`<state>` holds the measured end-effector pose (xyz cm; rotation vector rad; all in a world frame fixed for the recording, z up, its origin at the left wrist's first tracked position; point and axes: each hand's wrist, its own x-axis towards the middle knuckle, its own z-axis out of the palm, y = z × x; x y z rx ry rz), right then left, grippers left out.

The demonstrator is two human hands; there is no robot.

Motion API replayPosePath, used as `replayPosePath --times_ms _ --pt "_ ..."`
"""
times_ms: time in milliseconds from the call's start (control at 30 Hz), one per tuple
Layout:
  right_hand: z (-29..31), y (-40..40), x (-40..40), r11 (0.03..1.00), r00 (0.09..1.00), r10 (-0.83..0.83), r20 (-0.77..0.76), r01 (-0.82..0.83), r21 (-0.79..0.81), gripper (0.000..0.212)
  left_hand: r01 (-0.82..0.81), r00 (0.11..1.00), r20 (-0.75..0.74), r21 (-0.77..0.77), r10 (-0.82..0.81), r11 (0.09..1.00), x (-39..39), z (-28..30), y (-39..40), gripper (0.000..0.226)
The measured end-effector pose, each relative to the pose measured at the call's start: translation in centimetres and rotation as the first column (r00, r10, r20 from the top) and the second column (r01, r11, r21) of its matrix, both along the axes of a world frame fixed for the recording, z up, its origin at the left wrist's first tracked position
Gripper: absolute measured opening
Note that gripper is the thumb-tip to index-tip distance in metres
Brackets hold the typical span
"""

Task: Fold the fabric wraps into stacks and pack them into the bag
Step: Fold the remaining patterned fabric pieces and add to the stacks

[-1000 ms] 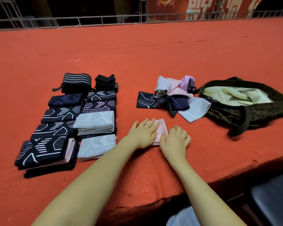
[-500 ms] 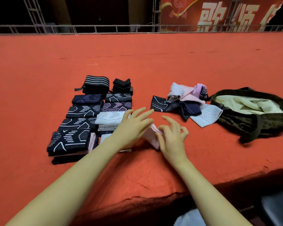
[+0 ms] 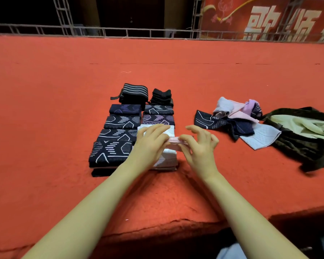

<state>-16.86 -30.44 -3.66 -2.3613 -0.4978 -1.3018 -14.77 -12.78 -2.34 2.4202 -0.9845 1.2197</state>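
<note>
The folded pink wrap (image 3: 173,142) is held in the air between both hands, just above the near white stack (image 3: 166,157) at the right end of the rows of folded wraps. Its long axis runs left to right, from one hand to the other. The left hand (image 3: 150,144) pinches its left end, with the other fingers lying loosely over the stack. The right hand (image 3: 200,146) pinches the right end between thumb and first fingers (image 3: 183,141), the others raised and spread. The wrap looks small, thin, soft and pale pink. The stack lies directly below, so I judge that lowering it there is the next move. The unfolded pile (image 3: 238,122) and the bag (image 3: 305,141) lie to the right, nearer the right hand.
</note>
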Motion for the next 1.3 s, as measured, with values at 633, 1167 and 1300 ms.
replayPosePath --times_ms 633,1167,1300 --pt "-1.6 1.4 1.1 0.977 0.960 0.184 -0.210 -0.203 -0.072 0.028 -0.092 0.994 -0.049 0.061 0.096 0.994 -1.7 -2.5 4.0 0.020" --pt "-2.7 1.8 1.2 0.993 0.838 0.116 -0.532 -0.087 0.080 0.038 -0.263 0.916 -0.220 0.306 0.337 0.915 -0.6 -4.5 3.3 0.038" --pt "-2.9 2.4 1.4 0.998 0.817 -0.048 -0.575 0.017 -0.058 0.053 -0.365 0.870 -0.199 0.355 0.451 0.861 -0.9 -4.6 3.1 0.045"
